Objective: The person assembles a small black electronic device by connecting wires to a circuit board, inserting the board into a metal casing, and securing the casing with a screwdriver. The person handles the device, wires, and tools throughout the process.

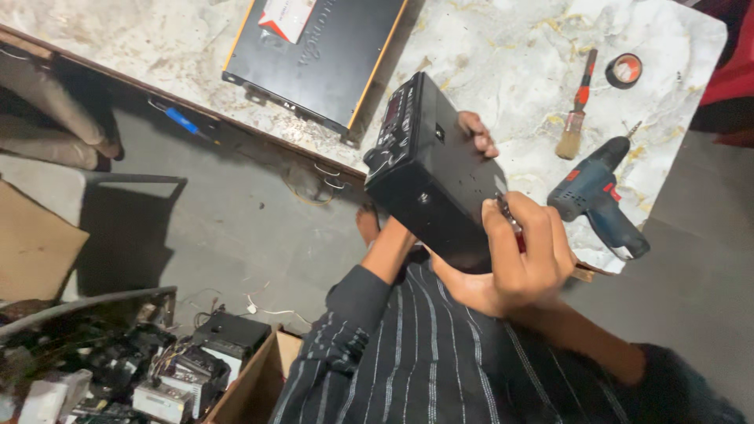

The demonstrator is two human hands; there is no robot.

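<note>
A black box-shaped electronic unit (428,177), with buttons and a display on its front face, is held tilted over the edge of the marble table (503,55). My left hand (479,133) reaches under it, and only the fingertips show on its far side. At the unit's near corner, my right hand (526,259) is closed around a thin tool with a red handle (512,224). The tool's tip is against the casing. Striped dark sleeves cover both of my arms.
On the table lie a flat black device with orange edges (314,55), a paintbrush (577,110), a tape roll (624,69) and a blue cordless drill (601,200). A blue-handled screwdriver (184,122) lies by the table's edge. Scrap electronics (157,369) and a cardboard box (251,385) sit lower left.
</note>
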